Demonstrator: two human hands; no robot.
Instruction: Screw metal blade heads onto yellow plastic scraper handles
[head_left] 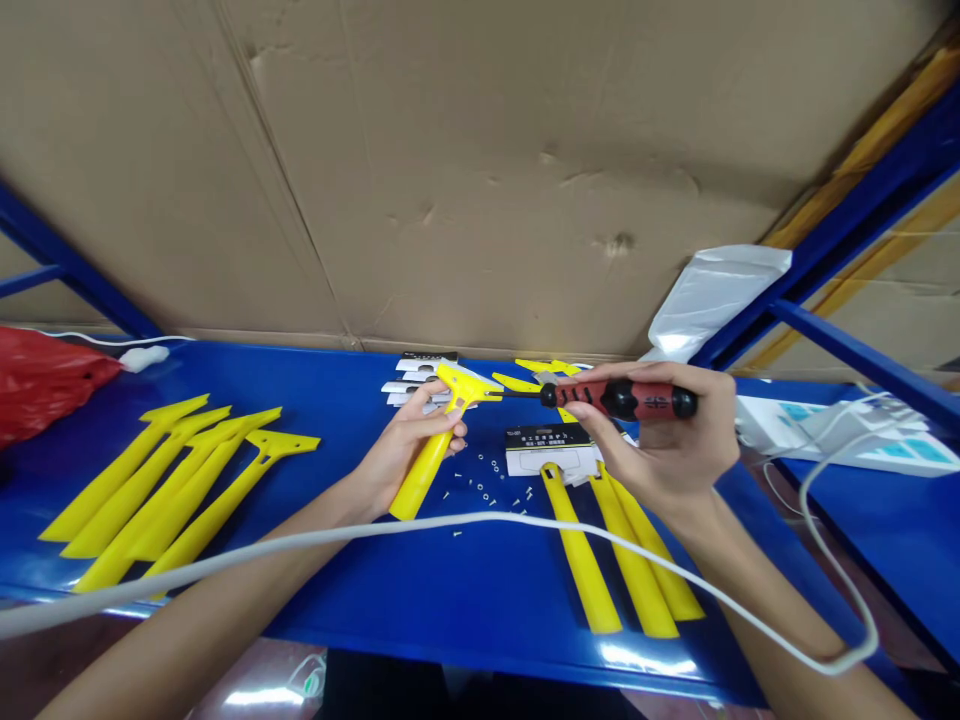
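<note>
My left hand (409, 435) is closed around a yellow scraper (425, 467), its wide head tilted up and to the right. In my right hand (675, 450) is a red and black screwdriver (592, 398), held level with its shaft pointing left. The screwdriver's tip meets the right end of the scraper's head; whether a screw sits there is too small to tell. Below, several loose screws (517, 502) and small nuts (484, 490) lie scattered on the blue table (465, 590).
Several yellow scraper handles (187, 480) lie at the left, and more yellow handles (585, 560) at the right under a black-and-white card (551, 450). A white cable (360, 530) hangs across the front. Cardboard (465, 180) stands behind, with a red bag (52, 385) far left.
</note>
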